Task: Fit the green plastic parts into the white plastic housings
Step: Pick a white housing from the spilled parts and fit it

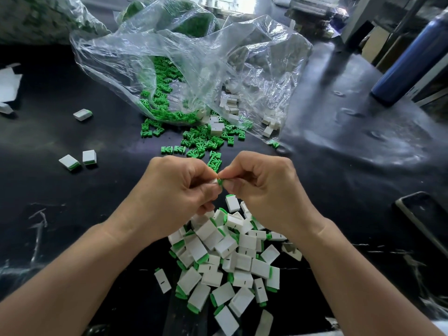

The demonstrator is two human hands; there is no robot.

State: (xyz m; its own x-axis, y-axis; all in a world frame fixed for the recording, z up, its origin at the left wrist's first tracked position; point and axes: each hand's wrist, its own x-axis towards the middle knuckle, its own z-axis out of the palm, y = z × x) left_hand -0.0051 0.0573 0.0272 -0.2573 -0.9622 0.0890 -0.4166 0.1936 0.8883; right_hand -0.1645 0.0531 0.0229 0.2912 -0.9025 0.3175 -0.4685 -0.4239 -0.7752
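Observation:
My left hand (pixel 173 190) grips a white housing (pixel 214 181), of which only a sliver shows between the fingertips. My right hand (pixel 263 187) pinches a green part (pixel 220 182) against that housing's end. Both hands meet above the black table, fingers curled. Loose green parts (pixel 201 141) lie scattered just beyond the hands, spilling from a clear plastic bag (pixel 194 57). Loose white housings (pixel 230 105) sit inside the bag's right side. Below the hands lies a pile of assembled white-and-green pieces (pixel 225 258).
Three assembled pieces lie apart on the left: a pair (pixel 78 160) and a single one (pixel 83 114). A blue bottle (pixel 409 57) stands at the far right. A dark phone (pixel 424 219) lies near the right edge. White paper (pixel 8 86) sits far left.

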